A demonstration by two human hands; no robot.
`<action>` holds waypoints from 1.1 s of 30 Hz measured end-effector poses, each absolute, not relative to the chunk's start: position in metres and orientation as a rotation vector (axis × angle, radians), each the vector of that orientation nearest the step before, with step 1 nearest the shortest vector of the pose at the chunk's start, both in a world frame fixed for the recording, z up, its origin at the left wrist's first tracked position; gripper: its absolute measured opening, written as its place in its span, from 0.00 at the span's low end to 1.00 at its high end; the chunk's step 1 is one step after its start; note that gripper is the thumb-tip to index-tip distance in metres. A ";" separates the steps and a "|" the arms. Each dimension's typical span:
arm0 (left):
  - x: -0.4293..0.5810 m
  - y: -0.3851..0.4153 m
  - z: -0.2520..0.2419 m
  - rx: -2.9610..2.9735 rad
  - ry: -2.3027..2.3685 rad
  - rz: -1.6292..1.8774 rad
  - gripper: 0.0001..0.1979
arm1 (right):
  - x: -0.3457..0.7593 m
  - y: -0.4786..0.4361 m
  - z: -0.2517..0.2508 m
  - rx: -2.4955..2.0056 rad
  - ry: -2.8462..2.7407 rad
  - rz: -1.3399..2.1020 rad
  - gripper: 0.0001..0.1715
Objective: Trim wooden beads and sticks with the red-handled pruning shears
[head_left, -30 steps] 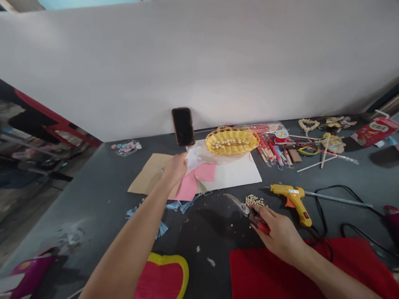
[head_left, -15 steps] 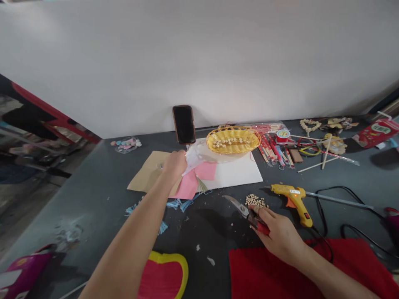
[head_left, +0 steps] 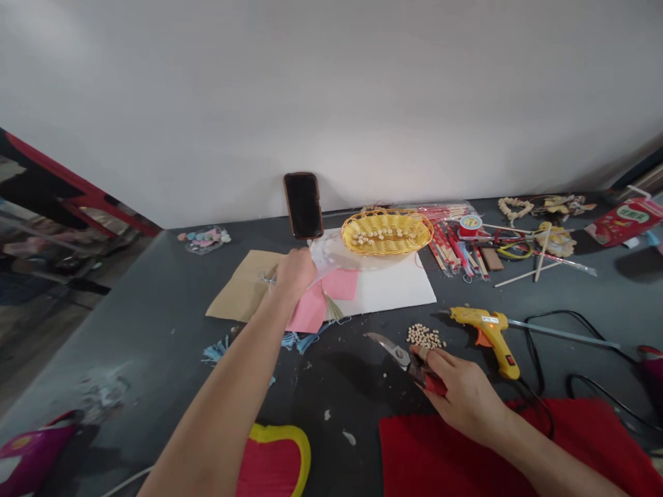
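Bearings run from the hand named, with twelve o'clock toward the wall (head_left: 331,103).

My left hand (head_left: 296,270): fingers curled closed, with an edge of a clear plastic bag (head_left: 326,261) running into them at three o'clock. The fingertips are hidden; I cannot tell how much film they pinch. The bag appears to lie over a white sheet (head_left: 396,286), just beside the yellow basket (head_left: 388,246) between two and three o'clock. Brown paper (head_left: 235,290) lies at nine o'clock, pink paper (head_left: 305,317) toward five.

My right hand (head_left: 463,392): fingers wrapped round the red grips of the pruning shears (head_left: 402,357), blades pointing to ten o'clock. Nothing shows between the blades; whether they are fully together I cannot tell. A pile of beads (head_left: 425,337) sits just beside my fingers at eleven o'clock, a glue gun (head_left: 494,338) at one.

Assessment: I judge the step in hand to be handling the bag with my left, the shears held idle in my right. The next move calls for a secure but light pinch, since thin film could slip or drag the pink paper, and for clearance from the basket, whose loose beads might spill. My shears need to clear the pile; a sideways sweep could scatter it.
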State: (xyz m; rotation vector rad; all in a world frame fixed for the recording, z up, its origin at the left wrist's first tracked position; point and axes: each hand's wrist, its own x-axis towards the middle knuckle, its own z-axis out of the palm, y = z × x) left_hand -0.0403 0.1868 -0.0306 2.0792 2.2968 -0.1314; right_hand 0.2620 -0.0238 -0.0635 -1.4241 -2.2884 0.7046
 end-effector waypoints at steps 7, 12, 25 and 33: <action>-0.035 0.191 -0.030 2.086 2.305 -0.149 0.19 | 0.261 -0.023 -0.061 -1.379 -2.341 0.708 0.32; -0.032 0.195 -0.031 2.085 2.309 -0.176 0.18 | 0.261 -0.023 -0.060 -1.347 -2.368 0.687 0.33; -0.031 0.197 -0.029 2.108 2.304 -0.196 0.18 | 0.260 -0.023 -0.061 -1.315 -2.387 0.642 0.31; -0.032 0.198 -0.031 2.098 2.287 -0.202 0.18 | 0.260 -0.024 -0.060 -1.317 -2.391 0.695 0.32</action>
